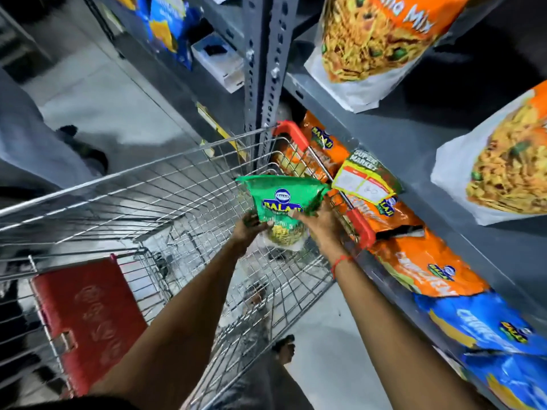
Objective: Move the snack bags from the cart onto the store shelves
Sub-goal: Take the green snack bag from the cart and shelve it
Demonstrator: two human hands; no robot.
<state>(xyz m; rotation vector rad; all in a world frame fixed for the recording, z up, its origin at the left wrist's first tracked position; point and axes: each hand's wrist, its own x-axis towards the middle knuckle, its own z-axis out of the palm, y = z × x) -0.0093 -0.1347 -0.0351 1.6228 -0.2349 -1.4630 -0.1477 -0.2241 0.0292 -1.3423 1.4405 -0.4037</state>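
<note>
Grip: both hands on one bag — left hand [248, 229] pinching the lower left edge of the green crinkly foil snack bag [281, 202], right hand [318, 221] closed on its lower right side, fingers partly hidden behind the film. Bag is held upright over the silver wire shopping cart [165, 184], near the cart's red-capped rim and just short of the grey metal shelf [393, 143] stocked with orange snack bags [322, 140]. Judgement: light, air-puffed, contents brittle; film looks slick and soft, so squeezing the belly risks crushing. Better hold is the sealed top or bottom seam — stiffer, less slip. Basket appears otherwise empty; probably the last bag.
</note>
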